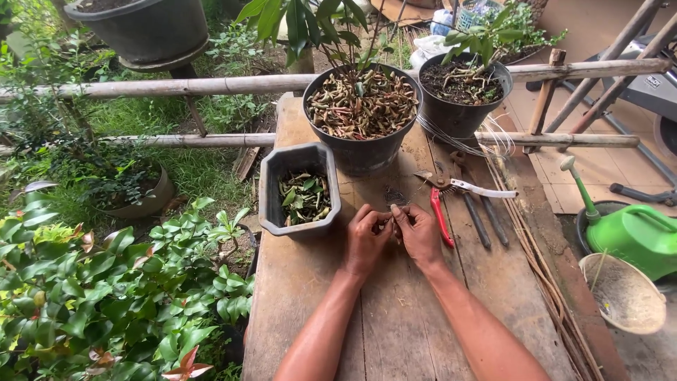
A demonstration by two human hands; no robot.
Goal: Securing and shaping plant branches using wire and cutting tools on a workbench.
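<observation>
My left hand (365,240) and my right hand (420,235) meet over the wooden table (395,331), fingertips pinched together on a small thin piece that is too small to make out, possibly wire. Just beyond them a small dark tangle (395,197) lies on the planks. Pruning shears (451,194) with one red and one white handle rest right of my right hand. Dark-handled pliers (478,212) lie beside them. A grey rectangular tray (271,190) with leaf cuttings stands left of my left hand.
Two black pots stand at the table's far end: one (367,152) with brown pods and a plant, one (458,113) with soil. Thin wire coils (486,141) lie by them. Bamboo rails cross behind. A green watering can (635,236) and a bowl (624,293) sit right; shrubs left.
</observation>
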